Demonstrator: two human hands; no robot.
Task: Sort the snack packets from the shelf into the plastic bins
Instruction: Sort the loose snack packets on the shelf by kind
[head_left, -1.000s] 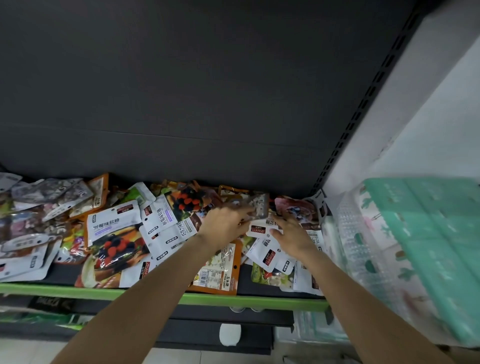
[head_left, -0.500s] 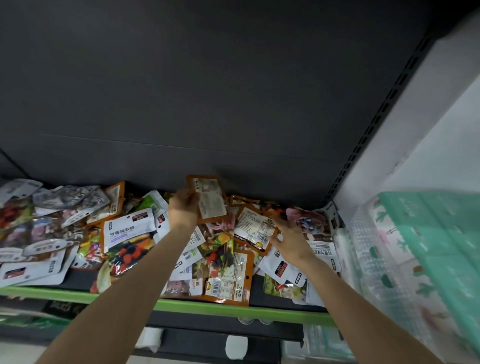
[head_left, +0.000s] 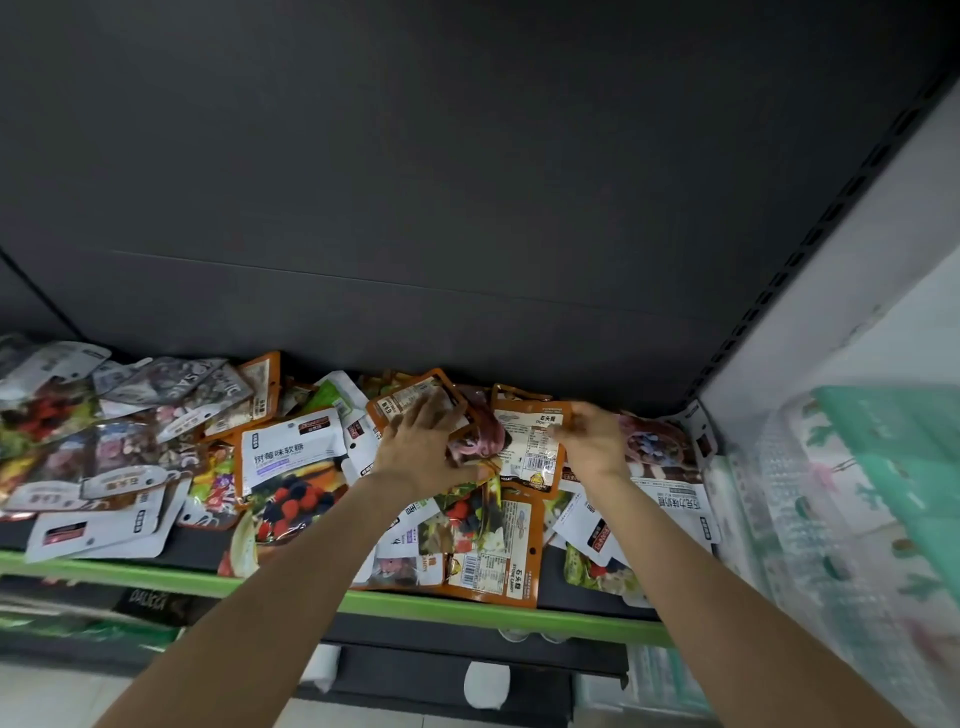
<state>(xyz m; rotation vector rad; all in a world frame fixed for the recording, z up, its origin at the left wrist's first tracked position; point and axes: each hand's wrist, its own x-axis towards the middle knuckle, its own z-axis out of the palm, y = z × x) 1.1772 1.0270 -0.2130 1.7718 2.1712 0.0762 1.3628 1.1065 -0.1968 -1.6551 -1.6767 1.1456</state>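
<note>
Many snack packets lie heaped on a dark shelf with a green front edge (head_left: 467, 613). My left hand (head_left: 426, 452) lies palm down on the heap with fingers spread; they rest on a tilted orange-edged packet (head_left: 400, 405), and the thumb reaches out beside a pink packet (head_left: 480, 441). My right hand (head_left: 595, 441) pinches the right edge of another orange packet with a white label (head_left: 530, 441), which lies on the pile. A clear plastic bin (head_left: 810, 519) stands at the right end of the shelf.
A white and orange berry packet (head_left: 291, 467) and grey mosaic packets (head_left: 171, 384) cover the shelf's left part. The dark back panel (head_left: 467, 208) rises behind. Green patterned packs (head_left: 909, 467) sit at the far right. A lower shelf shows below.
My left hand has come down from holding an orange packet up and now lies on the pile. My right hand has shifted up to the white-labelled orange packet.
</note>
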